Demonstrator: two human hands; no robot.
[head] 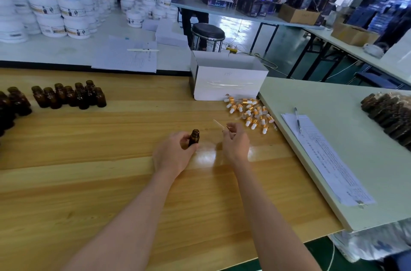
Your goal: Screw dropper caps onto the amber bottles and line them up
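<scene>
left hand (175, 153) grips uncapped bottle (194, 137) | right hand (235, 141) pinches dropper (219, 124), pipette just beside bottle | caps (251, 113) heaped by box (229, 84) on table (111, 181)

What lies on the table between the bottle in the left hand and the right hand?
Nothing: between the bottle and the right hand the head view shows only bare table.

A black stool (208, 31) stands on glossy green floor (243, 30) near a long pale table (274, 20).
</scene>
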